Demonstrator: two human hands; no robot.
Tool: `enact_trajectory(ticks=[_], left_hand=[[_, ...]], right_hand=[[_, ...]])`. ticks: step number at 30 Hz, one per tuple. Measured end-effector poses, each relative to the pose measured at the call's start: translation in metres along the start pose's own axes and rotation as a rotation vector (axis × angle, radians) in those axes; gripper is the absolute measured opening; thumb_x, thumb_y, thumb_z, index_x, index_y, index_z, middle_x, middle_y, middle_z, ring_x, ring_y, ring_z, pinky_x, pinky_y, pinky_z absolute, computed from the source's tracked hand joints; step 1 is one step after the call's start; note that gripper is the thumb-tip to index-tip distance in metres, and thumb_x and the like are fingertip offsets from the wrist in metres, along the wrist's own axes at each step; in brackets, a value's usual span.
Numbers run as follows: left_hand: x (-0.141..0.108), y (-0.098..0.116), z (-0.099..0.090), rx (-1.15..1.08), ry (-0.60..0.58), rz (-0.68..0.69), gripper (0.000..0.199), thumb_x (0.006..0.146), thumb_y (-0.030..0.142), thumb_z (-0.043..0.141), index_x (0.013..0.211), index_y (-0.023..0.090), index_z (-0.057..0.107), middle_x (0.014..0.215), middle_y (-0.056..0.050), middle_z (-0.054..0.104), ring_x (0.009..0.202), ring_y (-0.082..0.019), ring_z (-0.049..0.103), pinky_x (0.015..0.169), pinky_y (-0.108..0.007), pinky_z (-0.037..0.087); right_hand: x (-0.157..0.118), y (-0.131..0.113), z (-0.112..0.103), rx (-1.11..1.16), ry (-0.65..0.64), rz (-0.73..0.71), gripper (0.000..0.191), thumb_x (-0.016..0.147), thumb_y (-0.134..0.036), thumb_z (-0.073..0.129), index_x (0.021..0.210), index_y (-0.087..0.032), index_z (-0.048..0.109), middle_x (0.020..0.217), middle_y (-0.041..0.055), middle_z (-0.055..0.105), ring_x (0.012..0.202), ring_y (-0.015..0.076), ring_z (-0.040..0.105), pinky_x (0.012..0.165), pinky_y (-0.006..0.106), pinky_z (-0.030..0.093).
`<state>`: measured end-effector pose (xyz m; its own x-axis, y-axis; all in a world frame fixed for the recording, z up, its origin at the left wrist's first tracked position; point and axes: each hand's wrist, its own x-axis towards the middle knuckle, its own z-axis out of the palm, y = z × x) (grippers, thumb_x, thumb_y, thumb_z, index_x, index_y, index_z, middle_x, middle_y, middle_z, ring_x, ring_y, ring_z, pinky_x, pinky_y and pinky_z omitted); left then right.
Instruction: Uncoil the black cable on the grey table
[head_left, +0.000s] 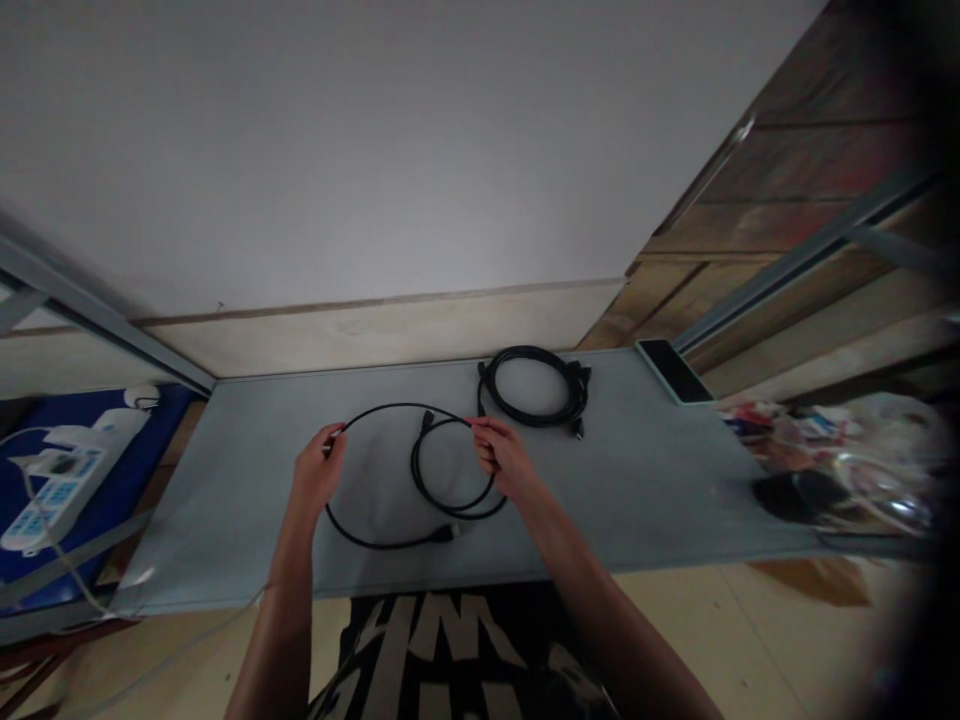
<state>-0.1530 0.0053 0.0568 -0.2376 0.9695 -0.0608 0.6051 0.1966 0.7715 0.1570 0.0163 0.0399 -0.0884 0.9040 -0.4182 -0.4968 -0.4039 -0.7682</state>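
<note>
Cable (pixel 397 405) arcs between my left hand (pixel 321 462) and right hand (pixel 501 455), each pinching it above the tabletop (pixel 637 485); a light grip, free of twists, should suit this handling best. Count: one cable in hand, one coil (pixel 534 421) just beyond my right hand, one phone (pixel 675 372) farther right.

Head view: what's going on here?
A person holds a black cable in both bare hands, the left hand and right hand apart with a stretch arching between them. The rest loops loosely over a grey table. Beyond the right hand lies a second, coiled black cable, with a smartphone farther right.
</note>
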Motion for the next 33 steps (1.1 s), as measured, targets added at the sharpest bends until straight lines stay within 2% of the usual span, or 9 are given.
enact_trajectory(ticks=[2, 5, 8, 11, 14, 18, 21, 25, 33], left_hand=[[0.004, 0.013, 0.003, 0.084, -0.037, 0.116, 0.039, 0.091, 0.043, 0.05, 0.114, 0.019, 0.069, 0.096, -0.009, 0.072, 0.08, -0.021, 0.065, 0.075, -0.032, 0.051], [0.002, 0.038, 0.028, 0.1, -0.126, 0.247, 0.042, 0.091, 0.043, 0.051, 0.12, 0.016, 0.067, 0.093, -0.01, 0.073, 0.081, -0.022, 0.066, 0.079, -0.033, 0.049], [-0.006, 0.058, 0.059, 0.035, -0.185, 0.271, 0.055, 0.091, 0.045, 0.054, 0.136, 0.013, 0.056, 0.081, -0.008, 0.069, 0.069, -0.02, 0.062, 0.072, -0.032, 0.047], [-0.011, 0.066, 0.072, -0.047, -0.141, 0.259, 0.062, 0.09, 0.043, 0.057, 0.144, 0.015, 0.047, 0.088, -0.008, 0.066, 0.067, -0.019, 0.06, 0.072, -0.031, 0.046], [-0.011, 0.067, 0.069, 0.013, -0.107, 0.328, 0.048, 0.092, 0.04, 0.055, 0.135, 0.019, 0.058, 0.1, -0.011, 0.066, 0.073, -0.019, 0.059, 0.078, -0.034, 0.046], [-0.009, 0.068, 0.066, 0.125, -0.269, 0.453, 0.03, 0.093, 0.037, 0.053, 0.111, 0.021, 0.073, 0.097, -0.011, 0.07, 0.078, -0.022, 0.063, 0.079, -0.034, 0.047], [-0.007, 0.064, 0.067, 0.057, -0.336, 0.456, 0.028, 0.092, 0.037, 0.057, 0.102, 0.021, 0.076, 0.092, -0.01, 0.074, 0.081, -0.023, 0.066, 0.078, -0.034, 0.049], [-0.002, 0.046, 0.056, -0.025, -0.295, 0.368, 0.031, 0.089, 0.044, 0.06, 0.098, 0.021, 0.078, 0.096, -0.008, 0.077, 0.084, -0.024, 0.07, 0.079, -0.033, 0.052], [0.008, 0.0, 0.01, -0.082, -0.097, 0.154, 0.032, 0.079, 0.048, 0.07, 0.094, 0.021, 0.079, 0.096, -0.007, 0.078, 0.089, -0.026, 0.072, 0.087, -0.037, 0.054]], right_hand=[[-0.003, 0.002, -0.001, -0.03, -0.014, 0.01, 0.033, 0.067, -0.035, 0.079, 0.093, -0.019, 0.065, 0.055, -0.0108, 0.027, 0.044, 0.0048, 0.017, 0.04, 0.022, 0.007], [-0.006, 0.004, 0.003, -0.005, -0.001, -0.024, 0.034, 0.069, -0.038, 0.078, 0.094, -0.022, 0.061, 0.056, -0.0109, 0.029, 0.044, 0.0046, 0.016, 0.04, 0.021, 0.007], [-0.008, 0.007, 0.01, 0.06, 0.029, -0.076, 0.037, 0.072, -0.042, 0.077, 0.097, -0.025, 0.057, 0.057, -0.0114, 0.03, 0.044, 0.0043, 0.016, 0.04, 0.02, 0.008], [-0.015, 0.011, 0.012, 0.073, 0.021, -0.051, 0.038, 0.073, -0.043, 0.076, 0.1, -0.026, 0.056, 0.057, -0.0119, 0.03, 0.043, 0.0043, 0.017, 0.04, 0.019, 0.008], [-0.026, 0.02, 0.014, 0.044, 0.007, 0.011, 0.04, 0.072, -0.044, 0.077, 0.101, -0.024, 0.057, 0.055, -0.012, 0.03, 0.043, 0.0041, 0.016, 0.039, 0.019, 0.009], [-0.036, 0.035, 0.024, 0.031, -0.001, 0.022, 0.041, 0.072, -0.046, 0.076, 0.101, -0.022, 0.06, 0.054, -0.0116, 0.029, 0.043, 0.0046, 0.017, 0.038, 0.019, 0.011], [-0.035, 0.036, 0.028, 0.017, -0.005, -0.007, 0.039, 0.073, -0.046, 0.075, 0.101, -0.022, 0.061, 0.055, -0.0109, 0.03, 0.043, 0.0051, 0.019, 0.037, 0.019, 0.012], [-0.032, 0.021, 0.019, -0.063, -0.093, 0.007, 0.037, 0.074, -0.043, 0.076, 0.102, -0.019, 0.067, 0.054, -0.0109, 0.027, 0.044, 0.0044, 0.015, 0.039, 0.02, 0.011], [-0.041, 0.009, 0.003, -0.064, -0.126, 0.051, 0.034, 0.072, -0.037, 0.079, 0.099, -0.017, 0.074, 0.055, -0.0096, 0.025, 0.047, 0.0047, 0.016, 0.041, 0.022, 0.01]])
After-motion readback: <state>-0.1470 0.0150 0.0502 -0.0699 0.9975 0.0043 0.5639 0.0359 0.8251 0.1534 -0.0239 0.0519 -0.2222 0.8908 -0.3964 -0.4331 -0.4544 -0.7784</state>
